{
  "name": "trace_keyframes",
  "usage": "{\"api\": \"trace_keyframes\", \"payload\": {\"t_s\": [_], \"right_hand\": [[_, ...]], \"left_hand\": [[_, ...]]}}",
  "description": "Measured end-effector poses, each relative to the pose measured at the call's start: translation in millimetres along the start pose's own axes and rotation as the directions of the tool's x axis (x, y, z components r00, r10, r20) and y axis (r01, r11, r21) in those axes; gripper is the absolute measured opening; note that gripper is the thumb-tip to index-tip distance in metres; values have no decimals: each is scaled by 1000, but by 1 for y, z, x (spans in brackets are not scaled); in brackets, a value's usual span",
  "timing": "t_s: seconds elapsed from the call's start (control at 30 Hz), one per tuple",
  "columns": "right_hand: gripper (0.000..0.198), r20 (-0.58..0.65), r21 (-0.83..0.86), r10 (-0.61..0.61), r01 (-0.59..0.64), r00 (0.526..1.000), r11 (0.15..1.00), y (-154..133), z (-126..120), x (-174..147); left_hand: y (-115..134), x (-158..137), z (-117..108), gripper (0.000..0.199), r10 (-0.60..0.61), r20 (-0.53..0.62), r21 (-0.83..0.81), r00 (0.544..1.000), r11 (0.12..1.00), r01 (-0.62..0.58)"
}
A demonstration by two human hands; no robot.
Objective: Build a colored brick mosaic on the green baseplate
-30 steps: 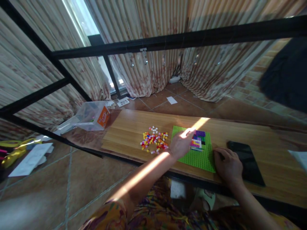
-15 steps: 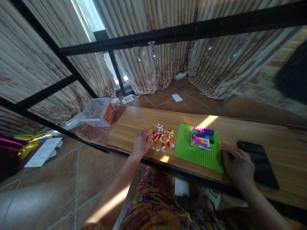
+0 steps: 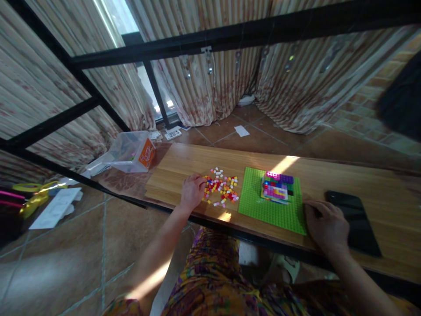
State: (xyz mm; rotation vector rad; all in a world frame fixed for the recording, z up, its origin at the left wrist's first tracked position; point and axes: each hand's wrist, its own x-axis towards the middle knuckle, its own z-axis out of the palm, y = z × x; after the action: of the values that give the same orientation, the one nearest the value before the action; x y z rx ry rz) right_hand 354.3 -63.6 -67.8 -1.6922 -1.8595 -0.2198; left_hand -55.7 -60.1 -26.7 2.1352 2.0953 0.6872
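Loose toy building bricks (image 3: 223, 188) in red, yellow, orange, pink and white lie spread on the wooden bench. At the left edge of this pile is my left hand (image 3: 192, 192), its fingers bent and pinched together; whatever they hold is too small to make out. A green studded baseplate (image 3: 256, 210) lies to the right of the pile. On it sits a low, many-coloured brick build (image 3: 276, 188), with purple, pink and blue parts. My right hand (image 3: 326, 226) rests curled on the bench against the baseplate's right edge, with no brick visible in it.
A black phone or tablet (image 3: 357, 224) lies beside my right hand. Left of the bench top stands a clear plastic box (image 3: 130, 153) with an orange label. Black metal bars (image 3: 184, 50) cross beyond the bench, before striped curtains (image 3: 210, 96).
The view has shifted slightly. My left hand stays at the pile's left edge with only small finger movement. My right hand and the brick build look unmoved.
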Motion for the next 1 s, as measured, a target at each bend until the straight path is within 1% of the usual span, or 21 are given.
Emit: {"api": "trace_keyframes", "payload": {"t_s": [0.07, 0.2, 0.33, 0.43, 0.6, 0.73, 0.83, 1.0], "right_hand": [[23, -3, -7, -2, 2, 1000, 1000, 0, 0, 0], [23, -5, -8, -2, 2, 1000, 1000, 1, 0, 0], [23, 9, -2, 17, -17, 1000, 1000, 0, 0, -1], [22, 16, -5, 28, -28, 999, 1000, 0, 0, -1], [22, 6, 0, 11, -11, 1000, 1000, 1, 1, -1], [23, -1, 12, -13, 13, 1000, 1000, 2, 1, -1], [22, 5, 8, 0, 0, 1000, 1000, 2, 1, -1], [24, 1, -4, 5, -5, 1000, 1000, 2, 2, -2]], "left_hand": [[6, 1, 1, 18, 20, 11, 9, 1000, 1000, -20], [17, 4, 1, 18, 14, 25, 56, 1000, 998, -16], [15, 6, -3, 16, 29, 51, 92, 998, 995, -34], [13, 6, -6, 15, 12, 69, 106, 998, 994, -20], [18, 6, -7, 14, -5, 73, 126, 997, 992, -4], [23, 10, -5, 18, 16, 79, 113, 997, 993, -24], [23, 14, -5, 20, 25, 95, 113, 995, 993, -35], [22, 16, -8, 19, 41, 128, 128, 991, 990, -57]]}}
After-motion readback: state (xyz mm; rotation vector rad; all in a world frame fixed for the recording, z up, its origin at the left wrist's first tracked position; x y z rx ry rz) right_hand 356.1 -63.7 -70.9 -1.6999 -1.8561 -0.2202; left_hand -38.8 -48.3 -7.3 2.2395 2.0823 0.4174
